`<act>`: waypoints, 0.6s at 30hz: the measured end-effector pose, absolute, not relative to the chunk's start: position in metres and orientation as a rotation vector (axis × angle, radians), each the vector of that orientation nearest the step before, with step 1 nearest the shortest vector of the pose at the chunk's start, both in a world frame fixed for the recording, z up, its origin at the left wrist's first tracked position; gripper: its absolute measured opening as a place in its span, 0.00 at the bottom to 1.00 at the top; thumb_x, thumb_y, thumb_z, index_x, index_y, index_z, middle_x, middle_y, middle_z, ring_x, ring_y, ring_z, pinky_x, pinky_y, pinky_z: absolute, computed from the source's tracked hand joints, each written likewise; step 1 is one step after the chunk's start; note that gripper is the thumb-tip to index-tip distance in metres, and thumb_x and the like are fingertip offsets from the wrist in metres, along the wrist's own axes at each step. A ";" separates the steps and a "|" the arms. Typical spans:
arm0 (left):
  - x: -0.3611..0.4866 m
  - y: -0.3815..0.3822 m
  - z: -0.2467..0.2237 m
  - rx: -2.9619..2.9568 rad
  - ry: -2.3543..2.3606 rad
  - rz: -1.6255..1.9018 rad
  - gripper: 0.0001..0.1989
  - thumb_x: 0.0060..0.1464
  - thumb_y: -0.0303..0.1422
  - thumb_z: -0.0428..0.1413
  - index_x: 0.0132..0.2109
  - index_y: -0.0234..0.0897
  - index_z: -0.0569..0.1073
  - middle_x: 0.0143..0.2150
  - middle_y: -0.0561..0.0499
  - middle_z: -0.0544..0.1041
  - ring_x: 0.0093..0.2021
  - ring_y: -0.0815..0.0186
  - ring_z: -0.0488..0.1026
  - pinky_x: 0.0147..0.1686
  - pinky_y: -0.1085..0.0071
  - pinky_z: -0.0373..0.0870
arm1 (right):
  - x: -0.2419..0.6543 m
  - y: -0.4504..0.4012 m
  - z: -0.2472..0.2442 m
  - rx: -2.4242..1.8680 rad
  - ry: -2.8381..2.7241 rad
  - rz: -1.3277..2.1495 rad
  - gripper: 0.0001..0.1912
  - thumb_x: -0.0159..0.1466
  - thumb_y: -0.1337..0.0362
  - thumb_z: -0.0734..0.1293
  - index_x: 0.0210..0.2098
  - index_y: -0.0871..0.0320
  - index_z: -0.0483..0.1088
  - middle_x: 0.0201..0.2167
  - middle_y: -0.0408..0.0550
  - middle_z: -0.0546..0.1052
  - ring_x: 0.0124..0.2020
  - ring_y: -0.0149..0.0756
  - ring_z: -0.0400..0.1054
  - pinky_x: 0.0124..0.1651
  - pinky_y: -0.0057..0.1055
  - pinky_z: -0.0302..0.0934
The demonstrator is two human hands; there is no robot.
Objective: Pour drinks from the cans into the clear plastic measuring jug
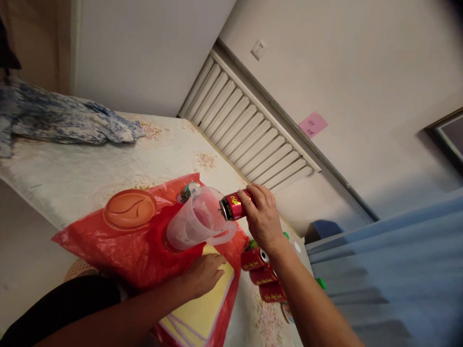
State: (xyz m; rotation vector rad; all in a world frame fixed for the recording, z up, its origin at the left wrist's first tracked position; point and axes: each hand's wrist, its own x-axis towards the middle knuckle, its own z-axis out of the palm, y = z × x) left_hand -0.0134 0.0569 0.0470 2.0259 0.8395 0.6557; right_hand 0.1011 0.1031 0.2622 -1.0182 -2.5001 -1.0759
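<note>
My right hand (263, 217) is wrapped round a red and black drink can (231, 205). The can is tipped on its side, its top facing the mouth of a clear plastic pitcher (188, 221) with a handle. I cannot make out a stream of liquid. Loosely bent over a yellow cloth (206, 313), my left hand (205, 273) is beside the pitcher's base with its fingertips a little apart. The pitcher stands on a red plastic bag (123, 250). On that bag lies an orange lid (130, 208), and another can (188, 192) is behind the pitcher.
Several red cans (263, 275) lie on the right, near bottles with green caps (320, 283). The table has a flowered cloth (173, 149) with a patterned garment (72, 118) at the far left. A white radiator (249, 125) lines the wall; a blue curtain (398, 270) hangs right.
</note>
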 end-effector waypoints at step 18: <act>-0.014 0.054 0.046 2.035 0.831 0.636 0.13 0.60 0.28 0.51 0.49 0.37 0.75 0.50 0.43 0.80 0.52 0.55 0.75 0.54 0.62 0.69 | 0.124 0.127 0.221 -1.334 -2.076 -0.186 0.32 0.55 0.64 0.74 0.59 0.58 0.69 0.53 0.58 0.76 0.54 0.50 0.69 0.58 0.49 0.64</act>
